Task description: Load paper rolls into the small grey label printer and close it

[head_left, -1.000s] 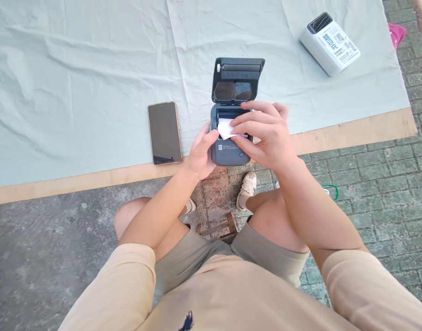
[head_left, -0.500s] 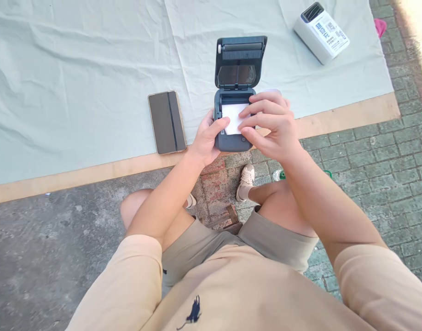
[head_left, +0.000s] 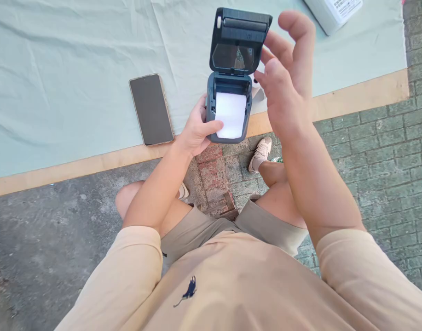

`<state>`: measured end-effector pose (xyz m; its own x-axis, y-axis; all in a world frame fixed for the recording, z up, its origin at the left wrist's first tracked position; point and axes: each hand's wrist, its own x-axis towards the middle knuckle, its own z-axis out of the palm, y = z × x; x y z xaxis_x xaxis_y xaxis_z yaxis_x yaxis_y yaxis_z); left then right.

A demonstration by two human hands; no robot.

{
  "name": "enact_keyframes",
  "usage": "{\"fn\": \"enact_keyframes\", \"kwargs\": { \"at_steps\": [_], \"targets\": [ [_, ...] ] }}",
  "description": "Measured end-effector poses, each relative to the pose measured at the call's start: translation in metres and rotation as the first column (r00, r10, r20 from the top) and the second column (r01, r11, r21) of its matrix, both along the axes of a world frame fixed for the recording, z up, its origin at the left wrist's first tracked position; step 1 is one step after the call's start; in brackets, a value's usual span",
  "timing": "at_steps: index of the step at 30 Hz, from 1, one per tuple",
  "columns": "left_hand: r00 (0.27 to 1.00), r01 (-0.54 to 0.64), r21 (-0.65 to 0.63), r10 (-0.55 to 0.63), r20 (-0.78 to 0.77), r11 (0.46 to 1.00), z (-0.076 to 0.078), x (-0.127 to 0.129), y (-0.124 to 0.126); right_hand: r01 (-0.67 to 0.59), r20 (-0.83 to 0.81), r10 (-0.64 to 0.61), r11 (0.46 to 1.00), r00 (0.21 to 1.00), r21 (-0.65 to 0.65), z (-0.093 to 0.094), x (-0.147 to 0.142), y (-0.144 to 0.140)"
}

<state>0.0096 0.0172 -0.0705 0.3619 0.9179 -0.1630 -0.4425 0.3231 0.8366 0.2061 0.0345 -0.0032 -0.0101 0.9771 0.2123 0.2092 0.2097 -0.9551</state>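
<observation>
My left hand grips a dark portable label printer from its left side. My thumb presses on the white label paper that lies in the printer's bay and reaches its near edge. Hinged at the far end, the printer's lid stands open with its roller showing. Beside the lid's right edge is my right hand, its fingers apart and bent. The fingertips are partly behind the lid, so I cannot tell whether they touch it.
A phone lies left of the printer on the pale cloth, near the table's tan edge. At the top right stands a white box-shaped item. A white object is partly hidden behind the printer.
My right hand has left the paper and moved up beside the lid. The paper now covers more of the bay, reaching the near edge. The view has shifted slightly.
</observation>
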Motion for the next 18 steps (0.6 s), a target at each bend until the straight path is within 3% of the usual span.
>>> {"fn": "enact_keyframes", "kwargs": {
  "at_steps": [3,4,8,13,18],
  "targets": [
    [0.999,-0.017,-0.015,0.017,-0.029,1.0,-0.001,-0.006,-0.004,0.012,-0.157,-0.001,0.998,0.988,0.069,0.001,-0.009,0.0],
    [0.999,-0.029,-0.013,0.028,-0.041,1.0,0.0,-0.007,-0.007,0.022,-0.139,-0.01,0.996,0.99,0.085,0.0,-0.011,-0.001],
    [0.996,-0.054,-0.059,0.05,-0.072,0.997,0.01,-0.008,-0.018,-0.061,0.104,0.044,0.984,0.994,0.17,-0.006,-0.018,-0.011],
    [0.998,-0.057,-0.119,0.053,-0.035,0.991,0.015,-0.007,-0.022,-0.132,0.489,0.065,0.986,0.87,0.104,-0.005,-0.014,-0.027],
    [1.0,-0.017,-0.095,0.017,-0.005,0.995,0.016,-0.007,-0.02,-0.203,0.574,0.098,0.972,0.813,0.122,-0.003,-0.005,-0.035]
  ]
}}
